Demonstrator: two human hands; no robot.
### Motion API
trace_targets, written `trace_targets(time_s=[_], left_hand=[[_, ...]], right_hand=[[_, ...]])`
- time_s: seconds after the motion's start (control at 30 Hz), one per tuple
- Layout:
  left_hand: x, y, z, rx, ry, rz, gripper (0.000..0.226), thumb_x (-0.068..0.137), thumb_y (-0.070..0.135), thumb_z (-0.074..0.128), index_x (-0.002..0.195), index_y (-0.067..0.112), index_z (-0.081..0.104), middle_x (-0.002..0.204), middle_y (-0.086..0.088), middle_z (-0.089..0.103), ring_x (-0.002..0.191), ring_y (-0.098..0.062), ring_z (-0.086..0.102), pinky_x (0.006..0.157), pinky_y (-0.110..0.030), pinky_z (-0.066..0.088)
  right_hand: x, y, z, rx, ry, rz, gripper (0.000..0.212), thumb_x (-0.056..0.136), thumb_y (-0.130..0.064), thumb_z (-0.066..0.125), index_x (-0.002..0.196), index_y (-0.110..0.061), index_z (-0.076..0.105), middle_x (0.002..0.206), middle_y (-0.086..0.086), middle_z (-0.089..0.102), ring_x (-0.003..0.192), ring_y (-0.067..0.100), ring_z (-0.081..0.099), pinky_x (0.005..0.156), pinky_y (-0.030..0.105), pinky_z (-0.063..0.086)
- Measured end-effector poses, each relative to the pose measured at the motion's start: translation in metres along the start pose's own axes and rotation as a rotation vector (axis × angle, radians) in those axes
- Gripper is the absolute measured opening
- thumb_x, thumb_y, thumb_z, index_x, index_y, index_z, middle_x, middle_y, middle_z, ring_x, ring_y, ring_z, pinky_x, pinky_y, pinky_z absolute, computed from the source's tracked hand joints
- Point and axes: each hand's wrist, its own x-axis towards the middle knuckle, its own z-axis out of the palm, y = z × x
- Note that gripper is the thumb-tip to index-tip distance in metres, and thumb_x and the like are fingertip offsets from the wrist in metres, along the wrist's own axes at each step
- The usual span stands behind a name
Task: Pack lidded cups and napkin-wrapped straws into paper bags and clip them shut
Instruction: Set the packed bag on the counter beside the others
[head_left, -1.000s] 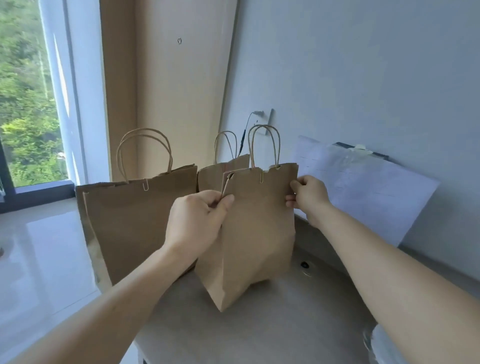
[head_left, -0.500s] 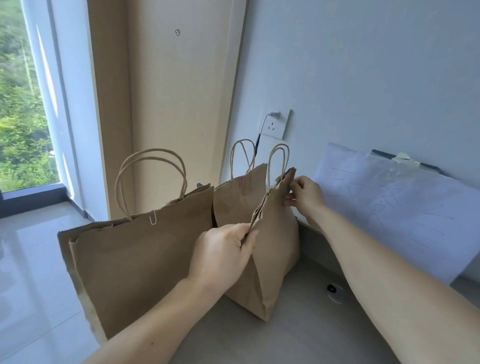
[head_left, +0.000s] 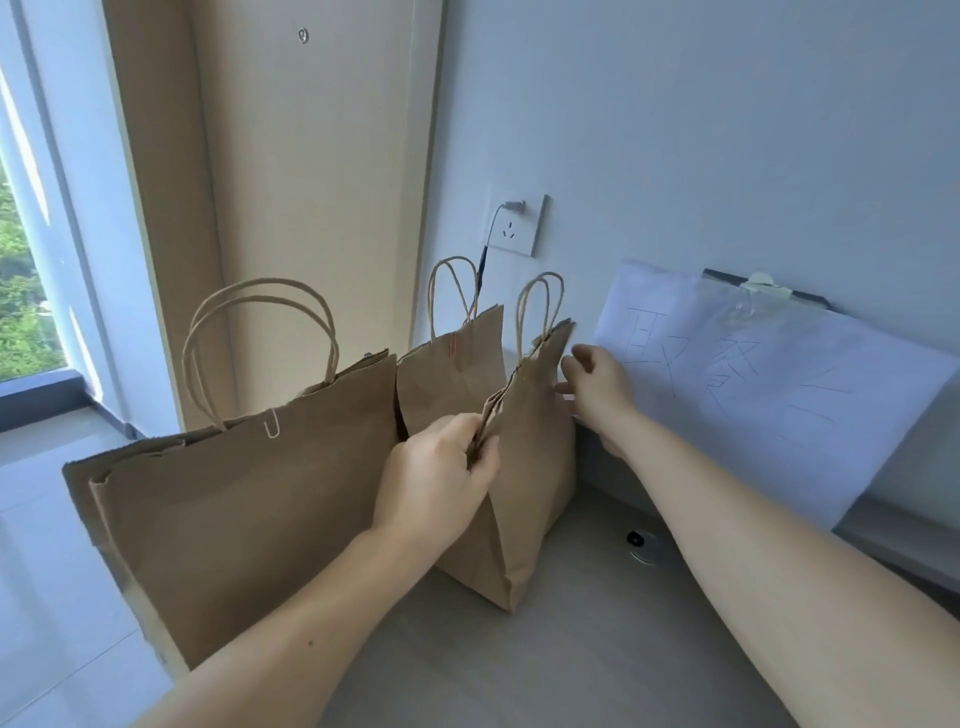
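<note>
Left hand: the left hand (head_left: 436, 467) pinches the near end of the folded top edge of the small paper bag (head_left: 524, 483), thumb on one side and curled fingers on the other.
Right hand: the right hand (head_left: 597, 384) is at the far end of the same top edge, just below the handles; its fingers look loosely bent against the paper, but I cannot tell whether they grip it or only touch it.
Small paper bag: it stands upright on the grey table (head_left: 571, 665), turned end-on to the camera, with its mouth pressed flat and its two twisted handles together.
Large paper bag: the large paper bag (head_left: 249, 519) stands just left of the small one, at the table's left edge; its mouth is held by a paper clip (head_left: 271, 422) near the middle of the top edge.
Rear paper bag: a third bag (head_left: 452, 374) stands behind, between the other two and close to the wall, with a faint reddish mark near its top.
Contents: no bag shows its inside.
Wall: a white socket (head_left: 514, 226) with a plug (head_left: 514, 205) in it, its cable running down behind the rear bag.
Right of the bags: a white sheet (head_left: 769, 395) with hand-drawn characters leans against the wall.
Table: a small round fitting (head_left: 641, 543) is set in the surface under the right forearm.
</note>
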Motion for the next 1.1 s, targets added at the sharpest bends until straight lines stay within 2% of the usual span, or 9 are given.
trace_targets(time_s=[0.03,0.07,0.13,0.23,0.3,0.4,0.53,0.67,1.1], left_hand=[[0.001,0.003,-0.001,0.027,-0.008,-0.003,0.01,0.087,0.024,0.067,0.084,0.022,0.059,0.07,0.009,0.055,0.065,-0.014,0.048,0.055,-0.03,0.041],[0.002,0.007,-0.003,0.072,0.008,-0.001,0.019,0.086,0.026,0.068,0.105,0.023,0.063,0.087,0.009,0.063,0.069,-0.014,0.056,0.057,-0.032,0.047],[0.005,0.013,-0.006,0.188,0.043,0.081,0.063,0.08,0.025,0.073,0.138,0.02,0.048,0.121,-0.001,0.061,0.093,-0.025,0.061,0.067,-0.039,0.052],[0.008,0.032,-0.011,0.402,0.101,0.231,0.087,0.071,0.021,0.077,0.148,0.016,0.037,0.144,-0.012,0.044,0.129,-0.033,0.036,0.099,-0.053,0.039],[0.005,0.051,-0.009,0.488,0.018,0.283,0.086,0.071,0.024,0.076,0.148,0.017,0.039,0.153,-0.011,0.035,0.142,-0.033,0.022,0.11,-0.055,0.025],[-0.012,0.093,0.001,0.474,-0.155,0.305,0.08,0.078,0.036,0.069,0.148,0.017,0.036,0.156,-0.009,0.027,0.146,-0.034,0.017,0.112,-0.05,0.02],[-0.043,0.163,0.019,0.418,-0.331,0.366,0.073,0.088,0.051,0.054,0.15,0.022,0.027,0.16,-0.005,0.018,0.146,-0.029,0.012,0.113,-0.044,0.021],[-0.079,0.248,0.033,0.354,-0.471,0.403,0.068,0.091,0.053,0.05,0.148,0.023,0.032,0.158,-0.003,0.023,0.143,-0.027,0.018,0.113,-0.044,0.025],[-0.231,0.511,0.096,0.245,-0.894,0.646,0.072,0.087,0.055,0.057,0.149,0.026,0.033,0.15,-0.002,0.036,0.137,-0.027,0.031,0.102,-0.042,0.036]], right_hand=[[-0.006,-0.002,-0.004,-0.029,-0.001,0.005,0.045,0.099,-0.032,0.05,0.14,-0.015,0.045,0.126,0.0,0.057,0.109,0.023,0.063,0.096,0.049,0.052],[-0.013,-0.004,-0.009,-0.06,-0.006,0.005,0.048,0.098,-0.033,0.051,0.141,-0.014,0.043,0.128,0.001,0.054,0.112,0.024,0.06,0.097,0.051,0.051],[-0.029,-0.007,-0.023,-0.112,-0.033,-0.015,0.044,0.097,-0.034,0.053,0.134,-0.012,0.045,0.128,0.006,0.052,0.112,0.023,0.057,0.091,0.05,0.054],[-0.059,-0.013,-0.053,-0.195,-0.108,-0.037,0.054,0.1,-0.036,0.053,0.146,-0.012,0.037,0.143,0.003,0.043,0.125,0.021,0.049,0.081,0.037,0.057],[-0.08,-0.015,-0.08,-0.304,-0.141,-0.076,0.058,0.1,-0.037,0.051,0.149,-0.013,0.033,0.15,0.002,0.039,0.133,0.021,0.044,0.098,0.043,0.051],[-0.118,-0.015,-0.127,-0.464,-0.16,-0.127,0.056,0.1,-0.039,0.05,0.149,-0.015,0.035,0.151,0.001,0.041,0.135,0.02,0.043,0.109,0.04,0.04],[-0.185,-0.008,-0.205,-0.626,-0.153,-0.107,0.054,0.098,-0.043,0.054,0.144,-0.018,0.043,0.148,-0.002,0.046,0.131,0.017,0.047,0.107,0.032,0.037],[-0.267,0.002,-0.294,-0.768,-0.119,-0.047,0.055,0.096,-0.043,0.057,0.143,-0.016,0.045,0.144,0.003,0.051,0.127,0.02,0.05,0.101,0.028,0.038],[-0.513,0.079,-0.522,-0.776,0.084,0.276,0.054,0.097,-0.045,0.054,0.143,-0.017,0.045,0.148,0.0,0.046,0.132,0.017,0.046,0.1,0.026,0.035]])
